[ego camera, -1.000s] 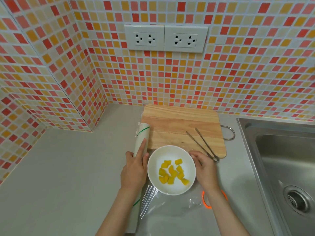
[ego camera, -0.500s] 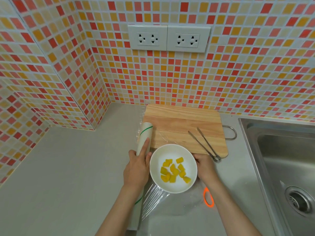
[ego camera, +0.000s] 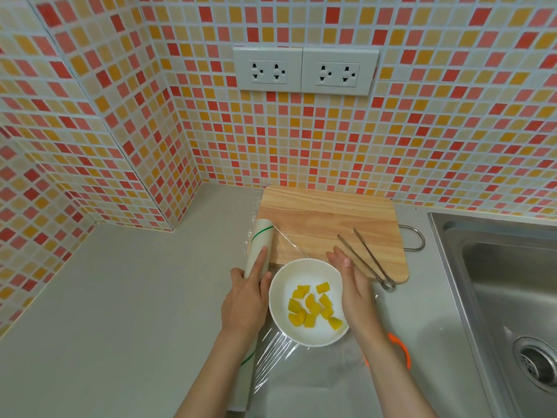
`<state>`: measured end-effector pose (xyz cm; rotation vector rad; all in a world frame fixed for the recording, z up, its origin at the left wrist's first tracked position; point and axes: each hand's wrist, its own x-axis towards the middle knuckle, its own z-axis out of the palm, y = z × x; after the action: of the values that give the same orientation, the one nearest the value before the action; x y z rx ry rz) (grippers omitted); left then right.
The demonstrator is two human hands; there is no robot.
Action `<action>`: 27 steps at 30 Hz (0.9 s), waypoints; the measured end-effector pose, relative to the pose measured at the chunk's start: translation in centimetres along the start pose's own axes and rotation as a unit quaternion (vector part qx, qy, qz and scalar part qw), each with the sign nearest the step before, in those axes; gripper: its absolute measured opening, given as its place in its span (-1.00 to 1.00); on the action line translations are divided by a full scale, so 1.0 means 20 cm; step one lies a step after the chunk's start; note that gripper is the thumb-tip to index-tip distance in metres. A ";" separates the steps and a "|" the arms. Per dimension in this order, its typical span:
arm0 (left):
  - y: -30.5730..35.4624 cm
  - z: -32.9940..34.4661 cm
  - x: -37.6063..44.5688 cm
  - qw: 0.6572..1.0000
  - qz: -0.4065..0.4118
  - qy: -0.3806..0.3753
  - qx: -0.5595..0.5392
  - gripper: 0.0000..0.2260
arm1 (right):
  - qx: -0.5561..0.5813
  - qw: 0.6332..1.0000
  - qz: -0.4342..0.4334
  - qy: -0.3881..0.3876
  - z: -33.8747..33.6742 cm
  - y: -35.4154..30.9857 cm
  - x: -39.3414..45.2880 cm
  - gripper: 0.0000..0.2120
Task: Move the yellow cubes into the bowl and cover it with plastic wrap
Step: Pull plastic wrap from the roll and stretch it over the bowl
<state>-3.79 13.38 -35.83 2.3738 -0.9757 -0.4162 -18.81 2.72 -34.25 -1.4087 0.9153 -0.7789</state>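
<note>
A white bowl [ego camera: 280, 309] sits on the counter in front of the cutting board, with several yellow cubes [ego camera: 312, 306] inside. A clear sheet of plastic wrap [ego camera: 301, 375] lies spread under and around the bowl. The plastic wrap roll [ego camera: 257, 245] lies just left of the bowl, and my left hand [ego camera: 245, 300] rests on it with the index finger stretched along the roll. My right hand [ego camera: 351, 291] is flat and upright against the bowl's right rim, fingers straight, holding nothing.
A wooden cutting board [ego camera: 328, 224] lies behind the bowl with metal tongs [ego camera: 366, 257] on its right part. A steel sink [ego camera: 506, 297] is at the right. An orange ring-shaped object [ego camera: 402, 348] shows beside my right forearm. Tiled walls close the back and left.
My right hand has let go of the bowl's right side and risen, fingers now straight beside the rim. The left hand stays on the roll.
</note>
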 end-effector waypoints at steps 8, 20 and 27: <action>-0.02 0.00 -0.03 0.999 -0.010 -0.010 0.032 -0.58 | 0.075 0.987 0.127 -0.065 -0.02 0.06 0.06 -0.48; -0.03 -0.06 -0.03 0.999 -0.035 0.021 0.020 -0.59 | 0.162 0.970 0.018 0.180 -0.02 -0.01 -0.10 -0.41; -0.03 -0.05 -0.03 0.999 -0.040 0.024 0.022 -0.58 | 0.158 0.977 -0.009 0.144 0.22 -0.16 -0.29 0.22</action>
<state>-3.32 14.54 -35.27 2.4570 -0.8792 -0.3680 -17.36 9.82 -30.83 -1.0428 0.9496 -1.1104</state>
